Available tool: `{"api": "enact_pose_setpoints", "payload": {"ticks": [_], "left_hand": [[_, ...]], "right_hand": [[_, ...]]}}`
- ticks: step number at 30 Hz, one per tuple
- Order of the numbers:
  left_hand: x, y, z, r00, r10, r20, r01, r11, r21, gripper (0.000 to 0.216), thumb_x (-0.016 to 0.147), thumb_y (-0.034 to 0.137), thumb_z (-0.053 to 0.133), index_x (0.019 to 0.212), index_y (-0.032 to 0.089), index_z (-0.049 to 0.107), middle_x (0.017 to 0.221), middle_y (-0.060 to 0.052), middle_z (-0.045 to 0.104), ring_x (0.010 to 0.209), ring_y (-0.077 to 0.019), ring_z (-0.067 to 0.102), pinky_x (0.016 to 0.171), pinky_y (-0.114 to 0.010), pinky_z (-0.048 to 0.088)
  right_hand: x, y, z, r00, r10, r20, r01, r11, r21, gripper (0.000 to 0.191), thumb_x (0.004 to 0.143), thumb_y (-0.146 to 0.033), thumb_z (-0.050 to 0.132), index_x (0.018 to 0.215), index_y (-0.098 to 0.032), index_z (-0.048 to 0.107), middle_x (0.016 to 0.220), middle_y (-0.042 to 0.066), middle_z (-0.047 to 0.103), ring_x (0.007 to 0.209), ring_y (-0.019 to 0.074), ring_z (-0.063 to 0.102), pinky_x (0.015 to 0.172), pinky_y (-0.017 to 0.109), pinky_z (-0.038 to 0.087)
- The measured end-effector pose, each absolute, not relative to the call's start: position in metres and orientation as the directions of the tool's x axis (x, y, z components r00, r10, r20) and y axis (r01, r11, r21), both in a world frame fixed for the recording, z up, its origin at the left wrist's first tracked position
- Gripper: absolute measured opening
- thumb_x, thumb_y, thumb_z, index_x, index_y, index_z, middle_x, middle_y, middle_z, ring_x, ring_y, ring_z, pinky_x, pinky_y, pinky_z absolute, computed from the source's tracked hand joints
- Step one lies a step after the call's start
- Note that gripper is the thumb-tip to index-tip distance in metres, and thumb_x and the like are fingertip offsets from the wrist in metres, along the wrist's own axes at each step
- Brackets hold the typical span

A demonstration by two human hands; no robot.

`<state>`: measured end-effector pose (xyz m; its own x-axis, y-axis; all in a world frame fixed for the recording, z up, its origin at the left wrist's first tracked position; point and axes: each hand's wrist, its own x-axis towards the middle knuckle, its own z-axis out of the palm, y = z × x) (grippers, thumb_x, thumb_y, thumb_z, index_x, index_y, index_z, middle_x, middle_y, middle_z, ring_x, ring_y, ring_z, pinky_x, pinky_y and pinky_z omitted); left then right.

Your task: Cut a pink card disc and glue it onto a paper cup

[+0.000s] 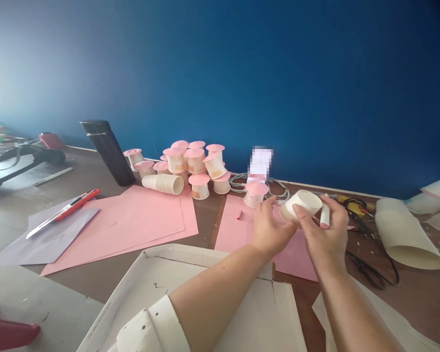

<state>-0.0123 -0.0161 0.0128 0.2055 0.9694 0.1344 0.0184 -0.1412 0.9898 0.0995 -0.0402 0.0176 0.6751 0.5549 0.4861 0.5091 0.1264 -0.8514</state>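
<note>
In my right hand [326,239] a white paper cup [302,208] is tilted on its side, with the thumb against its wall. The same hand also keeps a white glue-stick-like or marker-like tube [325,216] with a pink end between its fingers. My left hand [273,227] is open beside the cup, fingers and thumb apart; its thumb tip is close to the cup's lower edge, and I cannot tell whether they touch. Just beyond its fingers stands a cup with a pink paper disc [255,194] on top. A small red cap [239,215] lies on the pink paper [229,230].
Several disc-topped cups [196,161] and a sleeve of nested cups [163,184] stand or lie at the wall. A black flask [108,154], a red utility knife [64,212], a lit phone [259,165], large cups [407,234] and black scissors [366,271] surround the work area.
</note>
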Motion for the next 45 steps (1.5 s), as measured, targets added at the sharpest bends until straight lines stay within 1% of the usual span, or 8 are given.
{"api": "enact_pose_setpoints", "payload": {"ticks": [5, 14, 20, 24, 34, 40, 42, 45], "left_hand": [[-0.014, -0.016, 0.016, 0.257, 0.93, 0.263, 0.058, -0.287, 0.956, 0.088, 0.071, 0.037, 0.077, 0.146, 0.016, 0.038, 0.146, -0.019, 0.047, 0.14, -0.0355, 0.038, 0.117, -0.052, 0.029], [-0.023, -0.007, 0.02, 0.224, 0.934, 0.278, 0.058, -0.297, 0.953, 0.086, 0.07, 0.038, 0.08, 0.145, 0.02, 0.041, 0.144, -0.017, 0.051, 0.137, -0.0364, 0.043, 0.109, -0.049, 0.04], [-0.037, 0.0, 0.016, 0.398, 0.902, 0.165, 0.229, -0.272, 0.935, 0.046, 0.071, 0.035, 0.076, 0.113, 0.021, 0.062, 0.109, -0.01, 0.07, 0.097, -0.0269, 0.066, 0.082, -0.038, 0.054], [-0.045, 0.009, 0.012, 0.371, 0.926, 0.065, 0.422, -0.231, 0.877, 0.05, 0.07, 0.032, 0.075, 0.116, 0.02, 0.058, 0.109, -0.011, 0.069, 0.103, -0.0299, 0.064, 0.086, -0.04, 0.052], [-0.056, 0.034, 0.015, 0.307, 0.952, -0.02, 0.518, -0.149, 0.842, 0.067, 0.071, 0.04, 0.075, 0.13, 0.02, 0.05, 0.123, -0.016, 0.064, 0.113, -0.0327, 0.061, 0.089, -0.041, 0.051], [-0.069, 0.029, 0.028, 0.303, 0.948, 0.099, 0.482, -0.242, 0.842, 0.056, 0.07, 0.04, 0.075, 0.119, 0.02, 0.058, 0.117, -0.014, 0.066, 0.11, -0.0309, 0.062, 0.087, -0.038, 0.051], [-0.076, 0.027, 0.033, 0.251, 0.952, 0.175, 0.514, -0.284, 0.809, 0.046, 0.069, 0.039, 0.075, 0.108, 0.018, 0.063, 0.11, -0.014, 0.067, 0.109, -0.0329, 0.061, 0.09, -0.042, 0.049], [-0.093, 0.029, 0.033, 0.114, 0.976, 0.187, 0.481, -0.219, 0.849, 0.054, 0.069, 0.042, 0.075, 0.116, 0.018, 0.062, 0.117, -0.016, 0.064, 0.112, -0.0332, 0.059, 0.091, -0.044, 0.048]], "right_hand": [[0.097, -0.041, 0.014, 0.617, 0.617, 0.489, 0.51, 0.16, -0.845, 0.072, 0.065, -0.049, 0.083, 0.128, -0.024, 0.06, 0.134, 0.009, 0.055, 0.118, 0.0306, 0.059, 0.098, 0.048, 0.049], [0.084, -0.046, 0.017, 0.558, 0.686, 0.466, 0.458, 0.213, -0.863, 0.07, 0.071, -0.06, 0.077, 0.128, -0.024, 0.059, 0.132, 0.012, 0.06, 0.116, 0.0308, 0.06, 0.079, 0.038, 0.054], [0.09, -0.04, 0.009, 0.618, 0.669, 0.412, 0.32, 0.265, -0.91, 0.066, 0.078, -0.059, 0.074, 0.129, -0.022, 0.056, 0.117, 0.013, 0.071, 0.105, 0.0274, 0.069, 0.087, 0.045, 0.055], [0.09, -0.039, 0.005, 0.606, 0.687, 0.4, 0.287, 0.281, -0.916, 0.067, 0.077, -0.059, 0.075, 0.13, -0.023, 0.056, 0.118, 0.012, 0.07, 0.107, 0.0284, 0.069, 0.085, 0.045, 0.057], [0.088, -0.04, 0.003, 0.615, 0.67, 0.416, 0.362, 0.228, -0.904, 0.065, 0.079, -0.061, 0.073, 0.13, -0.024, 0.058, 0.119, 0.011, 0.069, 0.102, 0.0265, 0.07, 0.081, 0.042, 0.059], [0.086, -0.039, 0.002, 0.611, 0.692, 0.384, 0.324, 0.224, -0.919, 0.066, 0.077, -0.059, 0.075, 0.131, -0.025, 0.056, 0.11, 0.008, 0.072, 0.1, 0.0247, 0.07, 0.083, 0.043, 0.059], [0.085, -0.039, 0.001, 0.622, 0.683, 0.383, 0.301, 0.243, -0.922, 0.065, 0.077, -0.056, 0.077, 0.13, -0.026, 0.057, 0.107, 0.007, 0.073, 0.1, 0.0243, 0.07, 0.083, 0.043, 0.059], [0.086, -0.038, 0.0, 0.639, 0.659, 0.397, 0.299, 0.263, -0.917, 0.062, 0.077, -0.051, 0.078, 0.129, -0.025, 0.058, 0.105, 0.007, 0.073, 0.098, 0.0242, 0.07, 0.081, 0.043, 0.059]]}}
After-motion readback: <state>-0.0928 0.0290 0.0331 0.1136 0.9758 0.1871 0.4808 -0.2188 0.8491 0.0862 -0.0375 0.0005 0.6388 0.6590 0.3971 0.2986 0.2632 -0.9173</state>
